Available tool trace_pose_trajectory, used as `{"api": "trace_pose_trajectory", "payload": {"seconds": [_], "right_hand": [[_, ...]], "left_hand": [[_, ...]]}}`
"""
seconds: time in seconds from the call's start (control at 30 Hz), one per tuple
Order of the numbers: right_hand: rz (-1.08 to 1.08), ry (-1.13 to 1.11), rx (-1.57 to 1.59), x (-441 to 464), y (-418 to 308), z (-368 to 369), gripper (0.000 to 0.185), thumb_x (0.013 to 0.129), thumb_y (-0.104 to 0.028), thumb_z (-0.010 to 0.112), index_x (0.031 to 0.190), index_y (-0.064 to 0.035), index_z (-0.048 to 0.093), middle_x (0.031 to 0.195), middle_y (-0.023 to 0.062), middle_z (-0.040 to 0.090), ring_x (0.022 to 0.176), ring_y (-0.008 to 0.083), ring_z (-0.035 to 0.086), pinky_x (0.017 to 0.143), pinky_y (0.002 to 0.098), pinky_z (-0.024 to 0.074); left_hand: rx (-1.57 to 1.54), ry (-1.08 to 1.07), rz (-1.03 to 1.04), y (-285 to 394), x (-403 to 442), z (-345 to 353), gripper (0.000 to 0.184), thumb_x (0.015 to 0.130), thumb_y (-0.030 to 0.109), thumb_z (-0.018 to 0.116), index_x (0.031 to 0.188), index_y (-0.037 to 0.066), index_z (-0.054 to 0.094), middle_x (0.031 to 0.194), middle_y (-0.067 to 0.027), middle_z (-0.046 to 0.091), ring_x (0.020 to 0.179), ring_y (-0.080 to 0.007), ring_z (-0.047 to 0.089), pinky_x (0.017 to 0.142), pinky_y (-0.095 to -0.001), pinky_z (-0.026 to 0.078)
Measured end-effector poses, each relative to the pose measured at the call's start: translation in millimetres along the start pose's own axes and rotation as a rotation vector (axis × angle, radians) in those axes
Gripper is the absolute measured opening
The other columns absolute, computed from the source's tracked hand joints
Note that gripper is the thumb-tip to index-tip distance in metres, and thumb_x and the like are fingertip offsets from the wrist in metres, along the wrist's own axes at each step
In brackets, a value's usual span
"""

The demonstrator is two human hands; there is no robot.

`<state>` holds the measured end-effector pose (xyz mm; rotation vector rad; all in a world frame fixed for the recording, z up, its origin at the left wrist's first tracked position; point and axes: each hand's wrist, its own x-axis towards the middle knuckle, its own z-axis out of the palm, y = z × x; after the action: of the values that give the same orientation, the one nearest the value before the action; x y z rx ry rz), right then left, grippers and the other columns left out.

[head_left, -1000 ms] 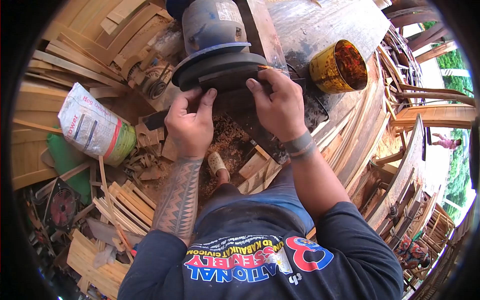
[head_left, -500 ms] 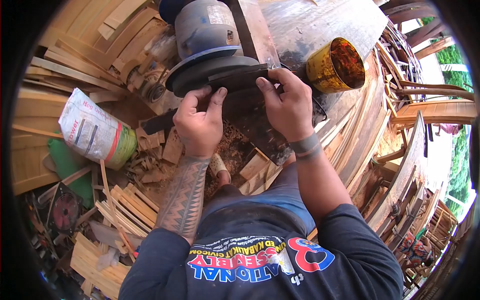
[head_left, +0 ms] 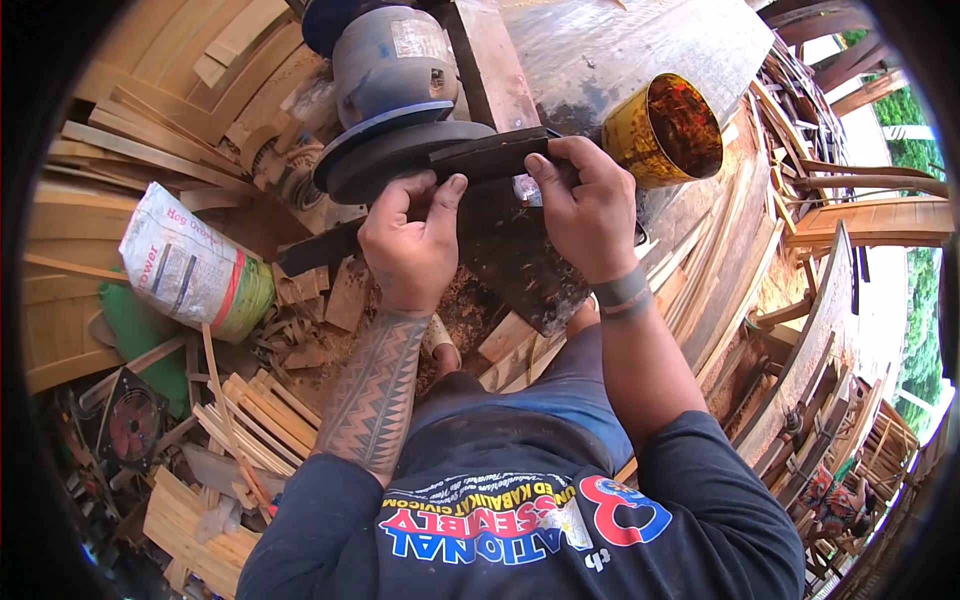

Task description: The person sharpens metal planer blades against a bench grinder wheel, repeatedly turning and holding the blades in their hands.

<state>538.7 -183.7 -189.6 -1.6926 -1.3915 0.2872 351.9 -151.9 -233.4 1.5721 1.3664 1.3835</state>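
A flat dark metal blade is held between my two hands, with its left part against or just in front of the grey grinding wheel. My left hand is closed, pinching the blade near the wheel. The blade's dark lower-left end sticks out beyond that hand. My right hand is closed on the blade's right end, thumb and fingers pressed together. The wheel sits on a blue-grey bench grinder. Whether the blade touches the wheel I cannot tell.
A yellow stained can stands right of my right hand on the bench. Left are a white feed sack, a green bag and stacked wood strips. A person shows at the far right.
Both hands and the blade have shifted slightly right relative to the wheel, and more of the blade shows. The sparks seen earliest are gone. The view has shifted, moving the grinder left.
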Motion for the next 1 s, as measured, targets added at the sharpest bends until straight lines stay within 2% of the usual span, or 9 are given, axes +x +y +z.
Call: {"api": "trace_pose_trajectory", "payload": {"seconds": [0.07, 0.17, 0.27, 0.57, 0.67, 0.77, 0.87, 0.97, 1.0], "right_hand": [[0.011, -0.006, 0.012, 1, 2, -3, 0.018, 0.094, -0.016, 0.080, 0.099, 0.0003, 0.073, 0.088, 0.0199, 0.072, 0.078, 0.0398, 0.071, 0.071, 0.0453, 0.0562], [-0.024, 0.020, 0.006, 3, 10, -5, 0.019, 0.094, -0.016, 0.081, 0.099, 0.0004, 0.073, 0.088, 0.0200, 0.073, 0.078, 0.0392, 0.072, 0.071, 0.0447, 0.0565], [-0.009, 0.004, -0.026, 3, 16, -10, 0.022, 0.094, -0.016, 0.084, 0.105, 0.0018, 0.077, 0.086, 0.0169, 0.075, 0.073, 0.0229, 0.073, 0.072, 0.0346, 0.0570], [-0.041, 0.029, -0.023, 6, 27, -22, 0.023, 0.094, -0.016, 0.084, 0.106, 0.0018, 0.077, 0.087, 0.0171, 0.076, 0.074, 0.0234, 0.074, 0.073, 0.0345, 0.0578], [-0.017, 0.031, 0.002, 5, 25, -26, 0.021, 0.092, -0.017, 0.082, 0.099, 0.0010, 0.073, 0.089, 0.0198, 0.073, 0.079, 0.0386, 0.072, 0.073, 0.0439, 0.0574], [-0.016, 0.041, 0.013, 6, 27, -30, 0.022, 0.092, -0.018, 0.083, 0.100, 0.0010, 0.074, 0.089, 0.0202, 0.073, 0.079, 0.0382, 0.072, 0.073, 0.0424, 0.0575], [0.012, 0.024, 0.071, 2, 23, -40, 0.019, 0.093, -0.013, 0.084, 0.104, 0.0007, 0.076, 0.086, 0.0161, 0.074, 0.077, 0.0281, 0.074, 0.072, 0.0370, 0.0568], [0.067, -0.032, 0.210, -18, 28, -62, 0.024, 0.092, -0.008, 0.085, 0.111, 0.0028, 0.076, 0.097, 0.0131, 0.077, 0.086, 0.0176, 0.075, 0.077, 0.0311, 0.0586], [0.089, -0.015, 0.443, -30, 33, -63, 0.026, 0.092, -0.005, 0.085, 0.114, 0.0039, 0.076, 0.102, 0.0132, 0.077, 0.091, 0.0171, 0.075, 0.080, 0.0309, 0.0593]], "left_hand": [[0.014, -0.005, 0.014, 2, -1, 3, 0.030, 0.095, 0.019, 0.091, 0.103, -0.006, 0.077, 0.089, -0.0064, 0.078, 0.080, -0.0095, 0.067, 0.076, -0.0277, 0.057], [-0.005, 0.001, 0.023, 1, -2, 10, 0.029, 0.095, 0.018, 0.091, 0.103, -0.006, 0.076, 0.089, -0.0062, 0.077, 0.079, -0.0093, 0.067, 0.075, -0.0272, 0.057], [0.003, 0.013, 0.011, 1, -3, 15, 0.028, 0.092, 0.017, 0.091, 0.101, -0.005, 0.077, 0.088, -0.0153, 0.080, 0.075, -0.0184, 0.075, 0.073, -0.0325, 0.060], [-0.011, 0.004, 0.024, 9, -6, 29, 0.029, 0.093, 0.017, 0.091, 0.102, -0.006, 0.077, 0.088, -0.0151, 0.080, 0.075, -0.0175, 0.075, 0.073, -0.0322, 0.060], [-0.023, 0.005, 0.053, 6, -6, 34, 0.029, 0.093, 0.017, 0.091, 0.103, -0.006, 0.077, 0.088, -0.0150, 0.080, 0.075, -0.0174, 0.075, 0.073, -0.0324, 0.060], [-0.059, 0.006, 0.044, 6, -6, 38, 0.028, 0.093, 0.017, 0.091, 0.102, -0.006, 0.077, 0.088, -0.0155, 0.080, 0.075, -0.0184, 0.075, 0.074, -0.0329, 0.060], [-0.092, 0.000, 0.036, 5, -12, 37, 0.027, 0.092, 0.016, 0.091, 0.101, -0.004, 0.076, 0.087, -0.0128, 0.078, 0.076, -0.0182, 0.074, 0.073, -0.0319, 0.059], [-0.029, -0.140, 0.197, 45, -27, 9, 0.028, 0.089, 0.014, 0.094, 0.102, -0.001, 0.074, 0.086, -0.0095, 0.073, 0.077, -0.0189, 0.074, 0.070, -0.0304, 0.058], [0.032, -0.204, 0.356, 49, -32, -2, 0.033, 0.085, 0.011, 0.096, 0.106, 0.002, 0.072, 0.088, -0.0082, 0.070, 0.080, -0.0223, 0.074, 0.068, -0.0319, 0.058]]}}
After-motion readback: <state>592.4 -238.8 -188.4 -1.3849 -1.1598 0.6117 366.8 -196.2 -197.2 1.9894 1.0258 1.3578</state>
